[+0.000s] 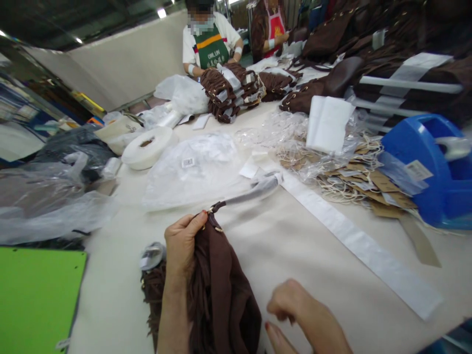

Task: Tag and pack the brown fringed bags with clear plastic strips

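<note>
In the head view, a bag (230, 280) is being pinched at its top edge by the left grip (180, 243), thumb pressed down; its body is being held below-right of that grip. The right grip (289, 307) is being held loosely curled, seemingly unloaded, right of the bag. Control is probably being helped by pinching near the eyelets (218, 229), the strap (254, 191) being led clear beyond the left grip.

Small lights (161, 13) glow under a dark ceiling (99, 22) above a pale wall (110, 81).
</note>
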Demonstrator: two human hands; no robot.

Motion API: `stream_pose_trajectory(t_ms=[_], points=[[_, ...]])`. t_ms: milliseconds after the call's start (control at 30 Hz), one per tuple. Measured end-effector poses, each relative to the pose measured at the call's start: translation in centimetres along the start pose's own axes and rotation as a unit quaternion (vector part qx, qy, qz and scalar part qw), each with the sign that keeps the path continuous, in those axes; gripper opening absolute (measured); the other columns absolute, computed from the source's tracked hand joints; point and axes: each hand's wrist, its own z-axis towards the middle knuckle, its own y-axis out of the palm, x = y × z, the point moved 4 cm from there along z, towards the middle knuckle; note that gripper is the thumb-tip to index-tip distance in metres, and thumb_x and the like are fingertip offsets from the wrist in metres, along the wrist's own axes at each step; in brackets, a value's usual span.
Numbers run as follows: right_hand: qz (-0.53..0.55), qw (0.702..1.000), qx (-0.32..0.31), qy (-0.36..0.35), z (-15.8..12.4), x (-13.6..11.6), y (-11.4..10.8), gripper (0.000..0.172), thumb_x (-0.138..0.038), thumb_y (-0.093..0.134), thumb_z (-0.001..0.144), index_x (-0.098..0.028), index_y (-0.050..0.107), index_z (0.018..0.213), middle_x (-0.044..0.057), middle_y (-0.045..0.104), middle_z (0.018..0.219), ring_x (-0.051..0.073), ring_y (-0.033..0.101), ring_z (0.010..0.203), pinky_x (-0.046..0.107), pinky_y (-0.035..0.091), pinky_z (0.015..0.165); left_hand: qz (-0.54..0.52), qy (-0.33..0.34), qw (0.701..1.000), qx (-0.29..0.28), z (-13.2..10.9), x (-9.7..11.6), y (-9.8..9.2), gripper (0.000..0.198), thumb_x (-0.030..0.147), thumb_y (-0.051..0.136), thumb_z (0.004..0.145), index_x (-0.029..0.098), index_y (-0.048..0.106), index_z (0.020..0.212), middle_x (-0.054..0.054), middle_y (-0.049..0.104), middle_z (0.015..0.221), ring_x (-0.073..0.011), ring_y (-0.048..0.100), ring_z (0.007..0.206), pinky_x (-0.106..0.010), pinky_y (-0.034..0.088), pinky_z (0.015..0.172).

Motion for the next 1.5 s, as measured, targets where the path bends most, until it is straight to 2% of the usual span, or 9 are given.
stream_pose_trajectory(t_ms=[167, 300, 533, 733, 933, 1000, 1133, 1233, 1500], points=[[0.059, 0.994, -0.088, -0.005, 4.5, -0.4, 1.4, 0.035, -0.009, 0.047, 0.06, -0.018, 0.057, 0.093, 0.005, 0.06, 0.088, 0.016, 0.054, 0.082, 0.026, 0.046, 0.073, 0.007, -0.007, 1.0, -0.013, -0.2, 0.0, 0.2, 0.028, 0.036, 0.08, 0.047, 0.016, 0.062, 0.054, 0.007, 0.049, 0.043, -0.0071, 0.042, 0.04, -0.018, 0.029, 0.039], [0.133, 0.977, -0.169, 0.012, 5.3, 0.5, 3.1, 0.022, -0.009, 0.047, 0.057, -0.02, 0.055, 0.075, -0.003, 0.055, 0.072, 0.01, 0.049, 0.064, 0.018, 0.039, 0.057, 0.014, -0.004, 1.0, -0.021, 0.2, -0.1, -0.7, 0.03, 0.038, 0.079, 0.049, 0.016, 0.061, 0.055, 0.007, 0.047, 0.043, -0.0064, 0.041, 0.04, -0.018, 0.026, 0.038], [0.061, 0.978, -0.032, -0.195, 2.7, 0.2, 2.7, 0.019, -0.007, 0.04, 0.062, -0.024, 0.04, 0.071, -0.004, 0.046, 0.059, 0.011, 0.044, 0.054, 0.018, 0.035, 0.051, 0.019, 0.003, 0.999, 0.028, 0.6, 0.2, -2.1, 0.031, 0.039, 0.08, 0.047, 0.014, 0.062, 0.054, 0.006, 0.049, 0.046, -0.007, 0.042, 0.042, -0.019, 0.029, 0.04], [0.012, 0.993, 0.007, -0.116, 1.9, 1.5, 2.6, 0.023, -0.004, 0.04, 0.063, -0.023, 0.045, 0.075, 0.0, 0.046, 0.076, 0.011, 0.047, 0.064, 0.019, 0.038, 0.054, 0.055, 0.039, 0.998, 0.003, 0.3, 0.3, -0.7, 0.032, 0.04, 0.078, 0.052, 0.015, 0.059, 0.049, 0.007, 0.046, 0.046, -0.006, 0.039, 0.044, -0.019, 0.026, 0.041], [0.042, 0.984, -0.038, -0.166, 2.5, 0.0, 1.6, 0.024, -0.003, 0.036, 0.065, -0.022, 0.043, 0.077, 0.0, 0.05, 0.072, 0.012, 0.049, 0.069, 0.02, 0.041, 0.061, 0.044, 0.039, 0.998, -0.008, 0.4, 0.1, -0.8, 0.033, 0.04, 0.078, 0.051, 0.016, 0.057, 0.046, 0.007, 0.044, 0.046, -0.0061, 0.038, 0.045, -0.019, 0.026, 0.041], [0.079, 0.987, -0.072, -0.117, 3.0, -0.6, 1.0, 0.022, -0.006, 0.038, 0.065, -0.022, 0.044, 0.078, -0.001, 0.05, 0.071, 0.012, 0.048, 0.066, 0.02, 0.04, 0.06, 0.039, 0.038, 0.998, -0.011, 0.5, 0.1, -0.8, 0.034, 0.041, 0.078, 0.05, 0.016, 0.056, 0.046, 0.006, 0.044, 0.045, -0.0061, 0.037, 0.044, -0.019, 0.025, 0.04], [0.124, 0.973, -0.146, 0.129, 3.8, -0.6, 0.8, 0.006, -0.023, 0.048, 0.073, -0.02, 0.048, 0.078, -0.002, 0.049, 0.067, 0.011, 0.046, 0.061, 0.021, 0.037, 0.055, 0.042, 0.043, 0.998, -0.015, 0.3, 0.2, -0.7, 0.033, 0.04, 0.078, 0.051, 0.015, 0.056, 0.046, 0.006, 0.044, 0.046, -0.0059, 0.037, 0.044, -0.018, 0.024, 0.04], [0.115, 0.944, -0.175, 0.255, 4.0, 0.1, 1.5, 0.027, -0.043, 0.06, 0.071, -0.019, 0.049, 0.074, -0.004, 0.047, 0.06, 0.011, 0.042, 0.056, 0.021, 0.03, 0.049, 0.04, 0.042, 0.998, -0.017, 0.2, 0.1, -0.6, 0.033, 0.04, 0.077, 0.053, 0.015, 0.057, 0.047, 0.006, 0.044, 0.046, -0.006, 0.037, 0.045, -0.018, 0.025, 0.041], [0.091, 0.915, -0.224, 0.324, 4.1, -0.4, 2.5, 0.01, -0.018, 0.056, 0.063, -0.019, 0.046, 0.064, -0.006, 0.041, 0.055, 0.009, 0.036, 0.053, 0.021, 0.025, 0.046, 0.05, 0.051, 0.997, -0.028, 0.4, -0.3, -0.6, 0.033, 0.042, 0.076, 0.056, 0.015, 0.059, 0.052, 0.006, 0.042, 0.048, -0.0066, 0.037, 0.047, -0.019, 0.024, 0.043]])
